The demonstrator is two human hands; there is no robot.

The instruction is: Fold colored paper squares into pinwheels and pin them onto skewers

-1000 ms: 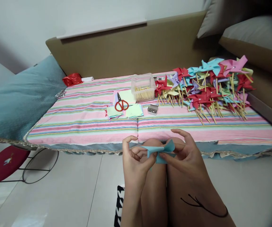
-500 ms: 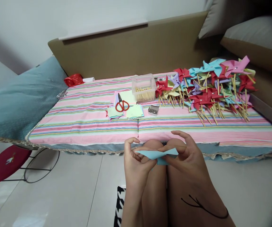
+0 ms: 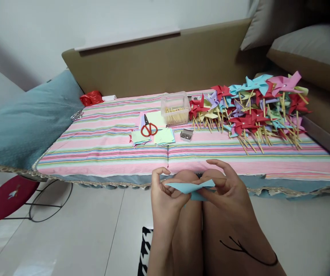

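A light-blue piece of paper [image 3: 185, 187], partly folded, is held between both hands above the knees. My left hand [image 3: 169, 195] pinches its left side between thumb and fingers. On the other side, my right hand [image 3: 226, 191] grips the paper with its thumb and fingers, while the index finger curls up and away. Fingers hide part of the folds. Beyond the hands, stacks of cut coloured paper [image 3: 164, 136] lie on a striped cloth. Red-handled scissors [image 3: 149, 130] rest across the sheets, and a small open box of metal pins [image 3: 187, 135] sits to their right.
A clear plastic box [image 3: 175, 111] holds wooden sticks. Many finished paper pinwheels [image 3: 249, 120] are heaped at the right on the striped cloth [image 3: 96, 153]. A red plastic bag [image 3: 91, 98] lies at the back left. A red stool [image 3: 10, 199] stands on the floor.
The camera view has tilted slightly, so the background sits a little lower and to the right. Both hands keep nearly the same hold on the blue paper.
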